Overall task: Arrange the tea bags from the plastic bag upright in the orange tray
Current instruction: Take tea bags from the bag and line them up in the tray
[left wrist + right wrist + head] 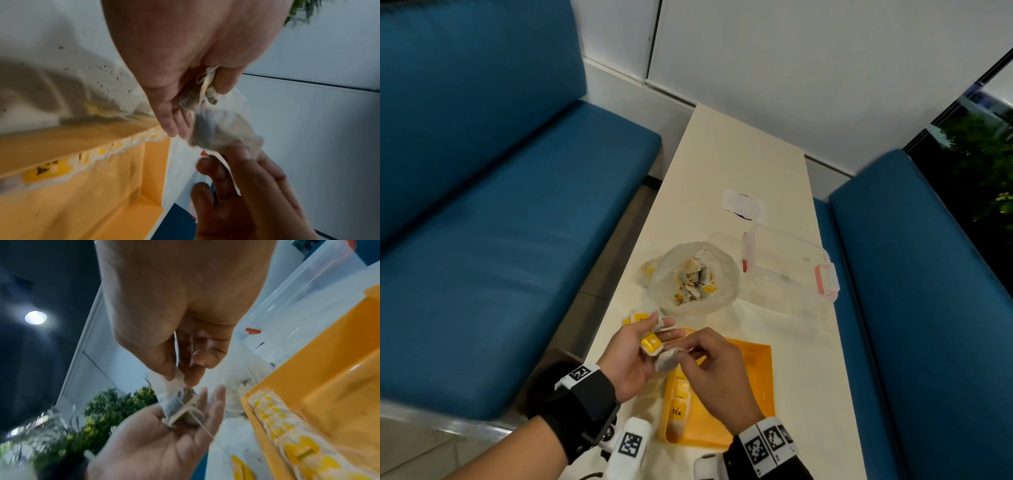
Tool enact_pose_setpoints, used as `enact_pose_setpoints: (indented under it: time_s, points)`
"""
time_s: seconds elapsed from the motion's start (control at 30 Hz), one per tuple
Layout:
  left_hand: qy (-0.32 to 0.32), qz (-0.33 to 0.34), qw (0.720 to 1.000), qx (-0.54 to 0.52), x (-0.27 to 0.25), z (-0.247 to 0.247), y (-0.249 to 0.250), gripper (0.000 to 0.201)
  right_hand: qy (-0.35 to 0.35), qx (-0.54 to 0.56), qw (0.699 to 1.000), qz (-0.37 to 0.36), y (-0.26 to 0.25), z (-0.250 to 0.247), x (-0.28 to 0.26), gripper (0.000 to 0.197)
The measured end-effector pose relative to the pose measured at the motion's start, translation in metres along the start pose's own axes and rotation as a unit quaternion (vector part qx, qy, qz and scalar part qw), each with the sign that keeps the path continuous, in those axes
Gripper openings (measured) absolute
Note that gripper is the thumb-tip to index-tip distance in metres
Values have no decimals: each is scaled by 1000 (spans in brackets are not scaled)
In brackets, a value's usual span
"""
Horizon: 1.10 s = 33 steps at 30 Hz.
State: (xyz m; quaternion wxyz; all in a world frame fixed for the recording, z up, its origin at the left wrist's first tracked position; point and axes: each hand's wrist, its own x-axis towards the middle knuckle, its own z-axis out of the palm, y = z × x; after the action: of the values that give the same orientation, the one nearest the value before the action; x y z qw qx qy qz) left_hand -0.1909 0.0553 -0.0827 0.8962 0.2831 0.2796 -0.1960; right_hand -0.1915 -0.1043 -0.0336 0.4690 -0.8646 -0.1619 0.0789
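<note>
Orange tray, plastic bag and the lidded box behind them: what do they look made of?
Orange tray: looks like rigid moulded plastic, smooth with a soft sheen and rounded inner corners. Plastic bag: thin, translucent, crinkled film; the tea bags show through it. Lidded box: clear hard plastic, glossy, with pink clip latches.

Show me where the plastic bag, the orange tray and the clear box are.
plastic bag (724, 274): head view, its right wall beside the tea bags.
orange tray (756, 370): head view, bare floor near the right wall.
clear box (791, 253): head view, its clear top between the pink clips.
</note>
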Motion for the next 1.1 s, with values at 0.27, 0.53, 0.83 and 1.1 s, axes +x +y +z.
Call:
enact_pose_setpoints:
  time_s: [0.27, 0.53, 0.83, 1.1]
  points:
    - [5, 65, 991, 116, -4, -7, 7, 33, 18, 96, 991, 86, -1, -37, 22, 7]
    - [-55, 81, 976, 193, -15, -8, 8, 20, -34, 91, 989, 113, 8, -44, 26, 6]
    - [-79, 160, 929, 325, -19, 4, 7, 31, -71, 107, 985, 115, -1, -43, 33, 2]
    - [-25, 208, 922, 325, -12, 7, 4, 23, -113, 196, 959, 172, 12, -32, 28, 33]
